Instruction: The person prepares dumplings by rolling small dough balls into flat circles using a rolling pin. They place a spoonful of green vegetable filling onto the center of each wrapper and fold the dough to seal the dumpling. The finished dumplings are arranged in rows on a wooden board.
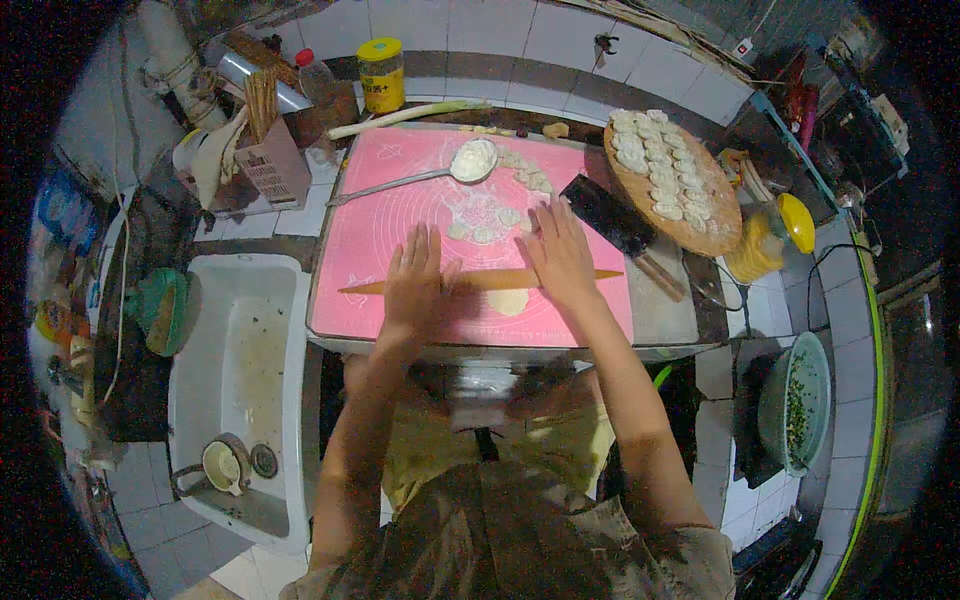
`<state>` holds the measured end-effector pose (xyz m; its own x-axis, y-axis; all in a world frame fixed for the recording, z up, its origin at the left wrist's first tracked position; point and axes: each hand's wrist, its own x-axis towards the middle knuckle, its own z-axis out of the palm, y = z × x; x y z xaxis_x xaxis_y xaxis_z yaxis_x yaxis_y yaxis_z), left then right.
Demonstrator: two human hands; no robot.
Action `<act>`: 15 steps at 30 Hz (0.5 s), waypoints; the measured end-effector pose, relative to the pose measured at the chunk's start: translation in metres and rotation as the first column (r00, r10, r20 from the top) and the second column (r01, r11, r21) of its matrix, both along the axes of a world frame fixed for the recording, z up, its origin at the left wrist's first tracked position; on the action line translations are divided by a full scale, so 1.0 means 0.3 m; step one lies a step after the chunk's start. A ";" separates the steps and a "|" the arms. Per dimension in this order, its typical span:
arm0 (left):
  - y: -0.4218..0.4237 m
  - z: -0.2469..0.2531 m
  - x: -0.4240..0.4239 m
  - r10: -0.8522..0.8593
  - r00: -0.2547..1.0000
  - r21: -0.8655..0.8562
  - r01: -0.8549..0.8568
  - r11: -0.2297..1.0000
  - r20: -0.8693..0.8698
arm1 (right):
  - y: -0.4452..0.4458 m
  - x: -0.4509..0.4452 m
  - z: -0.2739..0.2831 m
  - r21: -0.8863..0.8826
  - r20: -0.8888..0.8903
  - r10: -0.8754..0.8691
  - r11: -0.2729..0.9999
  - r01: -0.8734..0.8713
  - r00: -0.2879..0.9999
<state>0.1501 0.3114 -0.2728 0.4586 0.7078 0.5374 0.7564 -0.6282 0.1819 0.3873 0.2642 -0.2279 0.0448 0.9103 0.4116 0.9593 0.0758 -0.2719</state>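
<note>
A tapered wooden rolling pin [487, 281] lies crosswise on the pink silicone mat [352, 232]. Flat on its left part rests my left hand [416, 281], and my right hand [559, 251] lies over its right part; the fingers of both are extended, not wrapped round it. Under and just in front of the pin's middle shows a round dough wrapper [509, 301]. Beyond the pin are several small flattened dough pieces [484, 231] among scattered flour, and more dough pieces [531, 178] near the ladle. The metal ladle [474, 160] holds white flour.
A cleaver [607, 214] lies right of the mat, beside a round wooden board [720, 217] bearing rows of dumplings. A leek [405, 118] and a yellow-lidded jar [381, 79] stand behind. A white sink [296, 390] is at left, a bowl of chopped filling [814, 405] at right.
</note>
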 end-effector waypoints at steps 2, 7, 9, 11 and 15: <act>0.012 -0.002 -0.001 0.007 0.999 -0.008 -0.008 1.000 -0.046 | 0.015 0.023 -0.030 -0.021 -0.015 -0.019 1.000 0.018 1.000; -0.180 -0.029 -0.109 -0.148 0.974 -0.006 0.149 0.989 -0.174 | -0.210 -0.015 -0.033 -0.203 0.045 0.140 0.971 -0.128 0.989; -0.187 -0.042 -0.115 -0.153 0.979 0.001 0.154 0.988 -0.135 | -0.203 -0.023 -0.038 -0.197 0.042 0.148 0.971 -0.137 0.988; -0.092 -0.017 -0.071 -0.126 0.990 -0.013 0.125 0.992 -0.068 | -0.127 -0.020 -0.055 -0.092 0.035 0.102 0.991 -0.099 0.994; 0.043 0.005 0.024 0.065 0.994 0.189 -0.048 0.981 -0.084 | 0.048 0.046 -0.050 0.012 0.203 -0.014 1.000 0.012 0.979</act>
<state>0.1572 0.3242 -0.2713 0.4728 0.6252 0.6210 0.7996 -0.6005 -0.0041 0.4010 0.2786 -0.2429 -0.0288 0.9056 0.4231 0.9954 0.0647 -0.0706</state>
